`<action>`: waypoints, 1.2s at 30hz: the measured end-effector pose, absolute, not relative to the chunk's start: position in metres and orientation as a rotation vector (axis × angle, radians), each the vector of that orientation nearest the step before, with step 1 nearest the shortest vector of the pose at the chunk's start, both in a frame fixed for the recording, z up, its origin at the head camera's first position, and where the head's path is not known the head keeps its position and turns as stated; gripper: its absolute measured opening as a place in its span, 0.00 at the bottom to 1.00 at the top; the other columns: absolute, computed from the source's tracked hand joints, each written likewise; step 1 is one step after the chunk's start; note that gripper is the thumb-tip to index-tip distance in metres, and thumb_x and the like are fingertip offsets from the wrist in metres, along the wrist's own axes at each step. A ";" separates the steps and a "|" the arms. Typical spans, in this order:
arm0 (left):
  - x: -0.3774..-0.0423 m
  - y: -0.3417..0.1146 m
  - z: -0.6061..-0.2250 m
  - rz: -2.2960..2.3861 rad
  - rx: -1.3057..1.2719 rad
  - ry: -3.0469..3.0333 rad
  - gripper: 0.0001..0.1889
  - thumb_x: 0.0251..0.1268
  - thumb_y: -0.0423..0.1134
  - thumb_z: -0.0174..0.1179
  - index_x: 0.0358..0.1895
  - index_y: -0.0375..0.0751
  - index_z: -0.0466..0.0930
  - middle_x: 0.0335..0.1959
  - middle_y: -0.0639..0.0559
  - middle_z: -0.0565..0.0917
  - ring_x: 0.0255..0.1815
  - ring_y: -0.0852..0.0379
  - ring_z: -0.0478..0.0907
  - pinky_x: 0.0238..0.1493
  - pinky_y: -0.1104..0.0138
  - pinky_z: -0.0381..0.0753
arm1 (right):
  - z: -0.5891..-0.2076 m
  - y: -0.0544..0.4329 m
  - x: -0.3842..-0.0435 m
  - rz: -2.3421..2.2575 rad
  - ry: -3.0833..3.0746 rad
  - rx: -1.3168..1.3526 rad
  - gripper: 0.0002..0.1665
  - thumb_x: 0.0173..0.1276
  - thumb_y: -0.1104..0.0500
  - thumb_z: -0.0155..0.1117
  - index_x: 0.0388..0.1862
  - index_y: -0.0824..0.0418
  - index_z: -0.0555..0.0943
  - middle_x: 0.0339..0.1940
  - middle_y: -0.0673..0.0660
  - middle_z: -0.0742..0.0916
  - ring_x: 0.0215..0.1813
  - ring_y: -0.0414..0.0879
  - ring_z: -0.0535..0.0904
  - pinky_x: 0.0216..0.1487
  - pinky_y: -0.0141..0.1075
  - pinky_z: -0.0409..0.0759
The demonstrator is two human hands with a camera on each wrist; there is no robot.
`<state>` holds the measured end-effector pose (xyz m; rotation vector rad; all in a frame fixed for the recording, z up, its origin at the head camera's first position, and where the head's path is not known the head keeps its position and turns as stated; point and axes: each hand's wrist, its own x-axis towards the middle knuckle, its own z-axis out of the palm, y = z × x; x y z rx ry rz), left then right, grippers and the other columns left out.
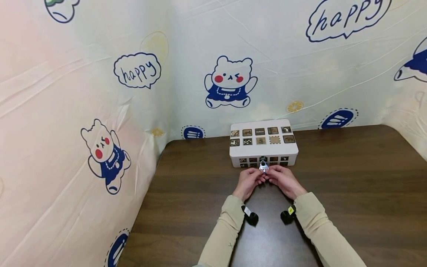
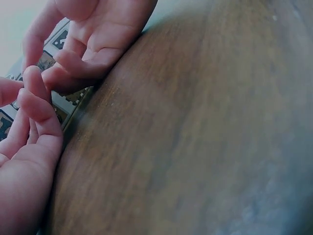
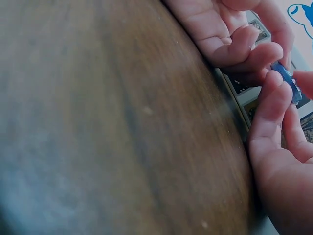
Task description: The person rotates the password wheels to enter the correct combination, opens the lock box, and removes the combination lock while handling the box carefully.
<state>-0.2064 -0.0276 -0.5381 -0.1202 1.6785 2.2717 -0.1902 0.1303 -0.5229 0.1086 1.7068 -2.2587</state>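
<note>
A small silver-and-blue padlock (image 1: 264, 168), its loop pointing up, sits between the fingertips of both hands. My left hand (image 1: 248, 181) pinches it from the left, while my right hand (image 1: 283, 180) pinches it from the right. In the right wrist view, the padlock's blue edge (image 3: 287, 83) shows between the fingers. Directly behind the hands stands a white box (image 1: 263, 149) with rows of small brown and black pictures on its lid and front. The fingers hide part of the padlock, and in the left wrist view they cover most of it.
A dark wooden table (image 1: 186, 193) lies under the box and the forearms. Behind it and at the left hangs a pale curtain (image 1: 186, 55) printed with bears and the word happy. The box stands near the table's back edge. Black wrist cameras (image 1: 251, 218) sit on the sleeves.
</note>
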 end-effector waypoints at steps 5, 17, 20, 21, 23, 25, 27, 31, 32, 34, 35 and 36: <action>-0.206 -0.025 -0.536 2.294 -0.142 1.689 0.03 0.60 0.27 0.59 0.34 0.34 0.82 0.22 0.53 0.82 0.19 0.64 0.78 0.21 0.76 0.74 | -0.521 0.128 -0.188 -2.282 1.729 0.153 0.10 0.70 0.66 0.56 0.48 0.67 0.71 0.30 0.45 0.83 0.31 0.34 0.80 0.33 0.25 0.78; -0.194 -0.016 -0.525 2.471 -0.231 1.801 0.09 0.55 0.27 0.65 0.39 0.29 0.79 0.19 0.54 0.82 0.16 0.64 0.78 0.19 0.75 0.73 | -0.516 0.119 -0.185 -2.291 1.877 0.169 0.27 0.69 0.64 0.58 0.65 0.68 0.66 0.25 0.43 0.85 0.26 0.35 0.79 0.29 0.27 0.77; -0.191 -0.015 -0.520 2.477 -0.226 1.853 0.10 0.55 0.28 0.65 0.41 0.29 0.80 0.20 0.54 0.83 0.16 0.64 0.78 0.20 0.75 0.73 | -0.512 0.116 -0.183 -2.294 1.893 0.174 0.26 0.69 0.64 0.58 0.64 0.69 0.66 0.25 0.43 0.85 0.26 0.36 0.78 0.29 0.27 0.77; -0.190 -0.015 -0.518 2.479 -0.229 1.864 0.11 0.55 0.28 0.65 0.41 0.28 0.80 0.20 0.54 0.83 0.16 0.64 0.78 0.20 0.75 0.73 | -0.510 0.115 -0.182 -2.293 1.895 0.187 0.25 0.70 0.64 0.58 0.63 0.69 0.67 0.25 0.43 0.84 0.26 0.36 0.78 0.29 0.27 0.77; -0.189 -0.014 -0.516 2.482 -0.243 1.880 0.11 0.55 0.28 0.65 0.41 0.27 0.80 0.20 0.55 0.83 0.16 0.64 0.78 0.20 0.75 0.73 | -0.508 0.115 -0.182 -2.282 1.901 0.203 0.24 0.70 0.64 0.58 0.62 0.70 0.68 0.26 0.43 0.84 0.26 0.35 0.78 0.30 0.27 0.78; -0.188 -0.013 -0.513 2.483 -0.265 1.887 0.11 0.54 0.27 0.65 0.41 0.26 0.80 0.20 0.55 0.83 0.16 0.65 0.78 0.20 0.74 0.73 | -0.505 0.114 -0.181 -2.269 1.905 0.219 0.24 0.70 0.64 0.58 0.62 0.70 0.68 0.27 0.43 0.84 0.26 0.35 0.78 0.30 0.26 0.78; -0.187 -0.012 -0.512 2.473 -0.286 1.910 0.11 0.54 0.27 0.65 0.41 0.25 0.80 0.20 0.55 0.82 0.15 0.65 0.78 0.20 0.74 0.73 | -0.503 0.114 -0.181 -2.262 1.903 0.236 0.24 0.70 0.64 0.58 0.62 0.70 0.68 0.28 0.43 0.84 0.26 0.35 0.78 0.30 0.26 0.78; -0.185 -0.010 -0.510 2.465 -0.307 1.964 0.11 0.54 0.27 0.65 0.40 0.25 0.81 0.22 0.50 0.85 0.15 0.65 0.77 0.20 0.74 0.73 | -0.500 0.113 -0.179 -2.270 1.887 0.261 0.24 0.70 0.65 0.58 0.62 0.71 0.68 0.28 0.44 0.83 0.26 0.35 0.77 0.30 0.26 0.78; -0.185 -0.010 -0.510 2.459 -0.310 1.985 0.11 0.54 0.27 0.65 0.40 0.24 0.81 0.23 0.47 0.85 0.15 0.65 0.77 0.21 0.74 0.74 | -0.500 0.113 -0.178 -2.275 1.880 0.269 0.24 0.70 0.65 0.58 0.62 0.72 0.68 0.28 0.44 0.83 0.26 0.34 0.77 0.30 0.25 0.77; -0.181 -0.010 -0.502 2.452 -0.307 2.020 0.10 0.55 0.27 0.64 0.39 0.23 0.81 0.25 0.41 0.86 0.16 0.64 0.77 0.21 0.73 0.74 | -0.500 0.112 -0.178 -2.290 1.868 0.282 0.24 0.69 0.65 0.58 0.62 0.72 0.67 0.27 0.43 0.83 0.26 0.34 0.77 0.30 0.24 0.77; -0.179 -0.010 -0.500 2.449 -0.302 2.035 0.10 0.55 0.26 0.64 0.39 0.22 0.80 0.26 0.39 0.86 0.16 0.64 0.78 0.22 0.73 0.75 | -0.501 0.112 -0.178 -2.299 1.863 0.287 0.24 0.69 0.66 0.58 0.62 0.73 0.67 0.26 0.43 0.83 0.26 0.34 0.77 0.29 0.24 0.77; -0.179 -0.009 -0.500 2.443 -0.302 2.053 0.10 0.55 0.26 0.64 0.39 0.22 0.80 0.27 0.37 0.86 0.16 0.63 0.78 0.22 0.72 0.75 | -0.501 0.112 -0.178 -2.307 1.859 0.297 0.24 0.69 0.66 0.58 0.61 0.73 0.68 0.25 0.43 0.83 0.26 0.34 0.77 0.29 0.24 0.77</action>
